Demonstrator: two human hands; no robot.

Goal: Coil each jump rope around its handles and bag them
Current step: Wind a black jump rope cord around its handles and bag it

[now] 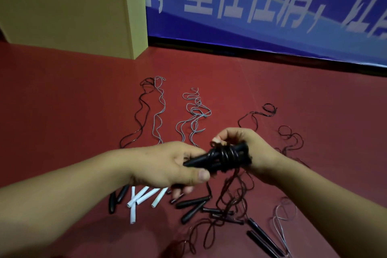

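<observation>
Nearest, black handles and white handles are lying loose on the red floor. Above them, the left hand is gripping the black handle pair, fingers clamped round its tapered end, while the right hand is pinching the cord wrapped round it. The trailing tail is hanging into a tangle below and could snag or loosen the glossy, uneven wraps. Farther off, uncoiled ropes are lying in wavy lines.
</observation>
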